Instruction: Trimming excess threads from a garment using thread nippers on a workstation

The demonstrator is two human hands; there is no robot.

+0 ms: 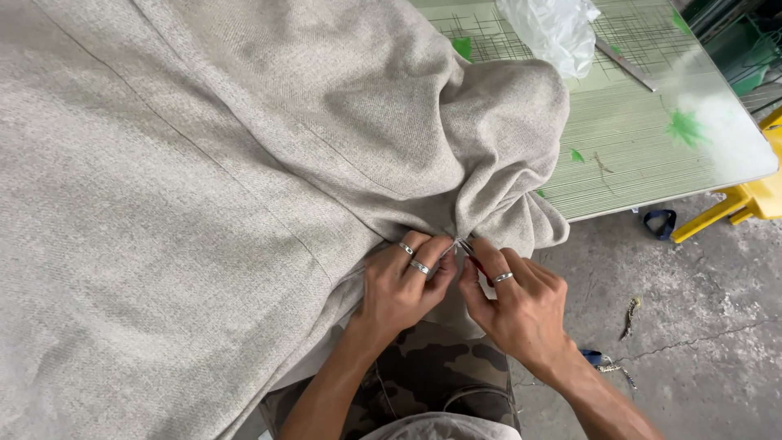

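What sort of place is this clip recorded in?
Probably a sewing or upholstery workshop: heavy grey fabric covers a glass-topped worktable, both hands, left hand and right hand, pinch its edge, and the concrete floor holds scraps.

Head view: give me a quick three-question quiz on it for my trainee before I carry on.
1. True or false: both hands pinch the beige fabric at the same gathered spot.
2. Which hand shows two rings? A) left hand B) right hand
3. Fill in: the clear plastic bag lies on the ____ table.

Key:
1. True: the fingertips meet at a bunched edge near the table's rim.
2. A: two rings on the left, one on the right.
3. Green. A small red-handled tool seems to sit in the right hand, but too little of it shows to be sure.
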